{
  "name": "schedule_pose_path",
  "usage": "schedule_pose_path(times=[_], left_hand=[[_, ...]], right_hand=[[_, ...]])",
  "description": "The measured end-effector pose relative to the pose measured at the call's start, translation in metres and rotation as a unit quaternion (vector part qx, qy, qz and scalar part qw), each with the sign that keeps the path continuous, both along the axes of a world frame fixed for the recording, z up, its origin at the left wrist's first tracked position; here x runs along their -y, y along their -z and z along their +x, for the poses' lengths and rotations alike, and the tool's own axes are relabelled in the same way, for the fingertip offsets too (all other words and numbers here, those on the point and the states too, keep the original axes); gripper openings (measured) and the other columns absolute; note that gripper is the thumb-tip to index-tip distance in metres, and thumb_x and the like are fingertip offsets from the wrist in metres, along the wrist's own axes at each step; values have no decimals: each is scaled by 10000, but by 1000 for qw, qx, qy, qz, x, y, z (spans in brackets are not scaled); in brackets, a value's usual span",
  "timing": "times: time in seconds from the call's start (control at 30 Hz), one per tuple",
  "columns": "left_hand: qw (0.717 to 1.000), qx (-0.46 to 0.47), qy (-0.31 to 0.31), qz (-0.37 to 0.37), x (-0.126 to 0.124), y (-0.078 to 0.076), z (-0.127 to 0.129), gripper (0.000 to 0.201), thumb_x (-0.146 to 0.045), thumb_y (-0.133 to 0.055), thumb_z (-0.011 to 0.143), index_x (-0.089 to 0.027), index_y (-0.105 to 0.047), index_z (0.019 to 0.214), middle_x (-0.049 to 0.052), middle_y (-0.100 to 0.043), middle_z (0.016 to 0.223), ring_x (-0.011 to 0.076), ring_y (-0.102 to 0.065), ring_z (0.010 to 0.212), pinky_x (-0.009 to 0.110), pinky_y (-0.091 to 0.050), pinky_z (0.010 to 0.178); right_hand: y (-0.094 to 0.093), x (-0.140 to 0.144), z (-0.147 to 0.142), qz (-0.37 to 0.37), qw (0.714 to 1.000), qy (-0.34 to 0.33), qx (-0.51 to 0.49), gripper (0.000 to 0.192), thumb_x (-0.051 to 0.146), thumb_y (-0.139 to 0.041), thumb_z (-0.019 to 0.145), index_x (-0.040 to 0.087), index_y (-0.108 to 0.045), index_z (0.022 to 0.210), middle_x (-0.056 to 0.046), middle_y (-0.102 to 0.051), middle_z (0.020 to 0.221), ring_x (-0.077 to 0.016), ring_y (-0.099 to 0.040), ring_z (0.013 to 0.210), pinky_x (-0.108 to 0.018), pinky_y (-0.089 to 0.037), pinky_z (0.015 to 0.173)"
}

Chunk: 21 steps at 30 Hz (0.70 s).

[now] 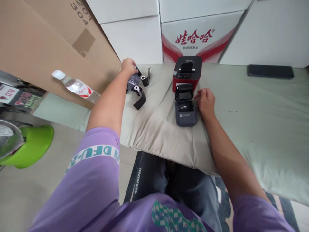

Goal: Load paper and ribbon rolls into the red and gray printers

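Observation:
My left hand reaches far forward and rests on a clear ribbon cartridge from which two black ribbon spools and loose black tape trail onto the beige cushion. My right hand lies on the cushion, fingers loosely curled, touching the right side of a small dark grey label printer whose lid stands open. Just behind it sits a red and black printer.
White cartons and one with red print stand at the back, a large brown cardboard box at left. A water bottle lies beside it. A black phone lies at the far right. A green object sits low left.

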<state>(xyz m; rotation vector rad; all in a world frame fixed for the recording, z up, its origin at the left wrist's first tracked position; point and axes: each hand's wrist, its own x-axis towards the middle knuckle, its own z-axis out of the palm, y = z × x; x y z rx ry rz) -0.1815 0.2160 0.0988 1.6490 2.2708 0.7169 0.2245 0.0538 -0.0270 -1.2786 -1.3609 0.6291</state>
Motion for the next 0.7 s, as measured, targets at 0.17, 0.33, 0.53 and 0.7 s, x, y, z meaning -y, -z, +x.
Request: schedule_pose_path(times=[0.17,0.33,0.53,0.7], left_hand=[[997,-12,41,60,-15,-6,-1,359,51,-898,821,-205,-647,848,-158,-648,779,91,-377,846,235,-431,1077],[993,-37,68,88,-37,-18,-11,438,77,-966,718,-203,-644,819,-160,-589,718,88,-372,815,259,-468,1063],[998,-15,67,-8,-39,11,-5,460,72,-948,748,-228,-599,738,-192,-400,509,77,-350,682,233,-482,849],[995,11,96,-5,-37,37,-4,395,-195,-969,878,-228,-607,723,-188,-382,487,71,-301,621,246,-441,750]], right_hand=[[-4,4,-3,-31,999,21,-22,621,805,-402,1055,246,-624,903,-59,-671,810,-225,-668,798,-435,-586,818],[-9,6,-4,-25,999,18,-16,602,794,-413,1056,252,-609,884,-44,-669,797,-214,-652,782,-422,-581,816],[-11,7,-5,-11,1000,16,-3,617,807,-388,1052,257,-599,870,-34,-646,782,-208,-632,760,-413,-566,794],[-7,5,-3,-18,1000,13,-9,598,788,-408,1056,253,-610,881,-36,-648,786,-207,-624,760,-416,-565,799]])
